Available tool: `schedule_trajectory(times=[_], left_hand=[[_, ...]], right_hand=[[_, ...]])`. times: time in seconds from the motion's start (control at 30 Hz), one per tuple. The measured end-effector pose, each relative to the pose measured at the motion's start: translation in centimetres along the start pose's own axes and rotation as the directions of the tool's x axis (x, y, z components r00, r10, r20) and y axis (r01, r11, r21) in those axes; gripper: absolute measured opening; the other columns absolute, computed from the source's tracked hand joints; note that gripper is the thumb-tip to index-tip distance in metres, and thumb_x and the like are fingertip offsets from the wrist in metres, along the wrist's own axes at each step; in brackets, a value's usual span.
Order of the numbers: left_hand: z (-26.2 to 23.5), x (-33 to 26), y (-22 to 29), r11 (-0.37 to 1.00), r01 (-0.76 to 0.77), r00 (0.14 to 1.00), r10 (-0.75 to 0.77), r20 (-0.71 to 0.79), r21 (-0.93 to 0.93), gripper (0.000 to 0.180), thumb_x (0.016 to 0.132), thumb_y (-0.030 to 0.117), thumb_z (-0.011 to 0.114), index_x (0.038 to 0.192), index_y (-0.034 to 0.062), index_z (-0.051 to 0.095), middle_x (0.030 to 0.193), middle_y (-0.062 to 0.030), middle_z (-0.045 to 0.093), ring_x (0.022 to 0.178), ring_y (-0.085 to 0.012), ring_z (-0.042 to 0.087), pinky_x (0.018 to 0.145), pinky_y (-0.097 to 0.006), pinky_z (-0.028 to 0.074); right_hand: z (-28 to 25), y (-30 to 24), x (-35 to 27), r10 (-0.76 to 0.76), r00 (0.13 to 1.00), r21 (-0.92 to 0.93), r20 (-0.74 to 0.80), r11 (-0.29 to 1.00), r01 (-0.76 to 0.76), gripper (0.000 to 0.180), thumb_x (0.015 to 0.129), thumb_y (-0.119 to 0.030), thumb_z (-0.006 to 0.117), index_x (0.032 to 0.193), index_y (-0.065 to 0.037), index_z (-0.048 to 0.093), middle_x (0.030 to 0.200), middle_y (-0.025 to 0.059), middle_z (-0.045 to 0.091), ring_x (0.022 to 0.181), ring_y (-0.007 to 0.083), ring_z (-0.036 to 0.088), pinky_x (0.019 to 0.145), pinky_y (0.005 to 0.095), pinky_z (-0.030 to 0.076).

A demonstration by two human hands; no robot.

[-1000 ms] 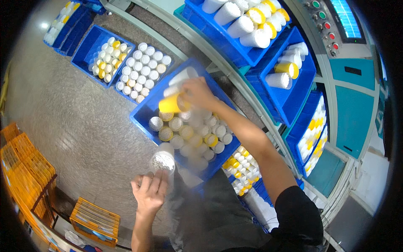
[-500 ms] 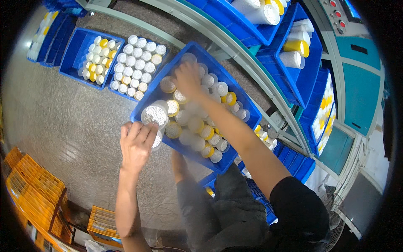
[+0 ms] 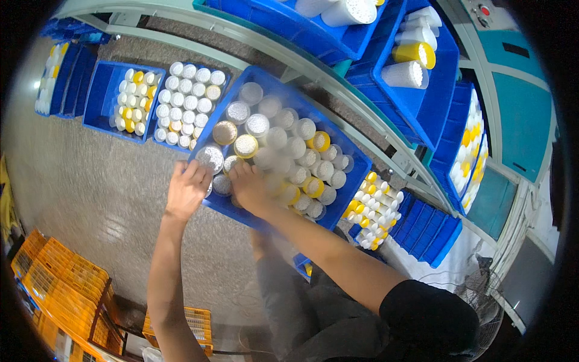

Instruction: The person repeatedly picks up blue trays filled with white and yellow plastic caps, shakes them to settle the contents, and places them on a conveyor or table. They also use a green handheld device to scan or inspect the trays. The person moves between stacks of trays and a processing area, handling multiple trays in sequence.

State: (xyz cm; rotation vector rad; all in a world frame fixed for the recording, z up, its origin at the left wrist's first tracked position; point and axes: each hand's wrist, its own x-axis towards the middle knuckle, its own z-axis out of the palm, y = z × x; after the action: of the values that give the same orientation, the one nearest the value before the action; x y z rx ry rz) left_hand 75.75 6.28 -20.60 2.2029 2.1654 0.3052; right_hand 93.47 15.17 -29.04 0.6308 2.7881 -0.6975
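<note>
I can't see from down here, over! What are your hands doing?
Left hand on the blue crate's near corner, touching a clear bag of white pieces. Right hand among the bags beside it. Nothing blocking.

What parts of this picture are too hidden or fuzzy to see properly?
- Head view: the fingertips of the left hand curl over the blue crate rim, so its grip is unclear.
- The right hand covers the bobbins under it; whether it holds one is hidden.
- The bobbins in the middle are smeared by blur.
- The small white and yellow bobbins at right are too tiny for detail.
- The orange crates are cut off by the dark rim.
</note>
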Motion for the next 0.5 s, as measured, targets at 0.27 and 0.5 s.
schedule_trajectory(times=[0.27,0.5], left_hand=[[9.6,-1.7,-1.2,0.999,-0.038,0.969,0.034,0.245,0.014,0.010,0.071,0.012,0.060,0.077,0.0072,0.067,0.082,-0.0054,0.064,0.089,-0.0205,0.059,0.077,-0.034,0.048],[9.8,-0.7,1.3,0.976,0.115,0.933,-0.170,0.318,0.184,0.009,0.079,0.011,0.059,0.084,0.0079,0.066,0.082,-0.0083,0.066,0.083,-0.0218,0.066,0.065,-0.034,0.054]], right_hand=[[-0.1,1.5,-0.9,-0.046,0.995,0.068,0.090,0.997,0.039,0.039,0.084,-0.022,0.061,0.119,-0.003,0.060,0.121,0.0141,0.055,0.116,0.0314,0.048,0.098,0.0431,0.040],[-17.6,9.6,-7.8,-0.282,0.958,0.429,-0.059,0.859,0.280,0.026,0.083,-0.012,0.061,0.108,-0.007,0.063,0.094,0.0097,0.064,0.091,0.0288,0.064,0.079,0.0440,0.052]])
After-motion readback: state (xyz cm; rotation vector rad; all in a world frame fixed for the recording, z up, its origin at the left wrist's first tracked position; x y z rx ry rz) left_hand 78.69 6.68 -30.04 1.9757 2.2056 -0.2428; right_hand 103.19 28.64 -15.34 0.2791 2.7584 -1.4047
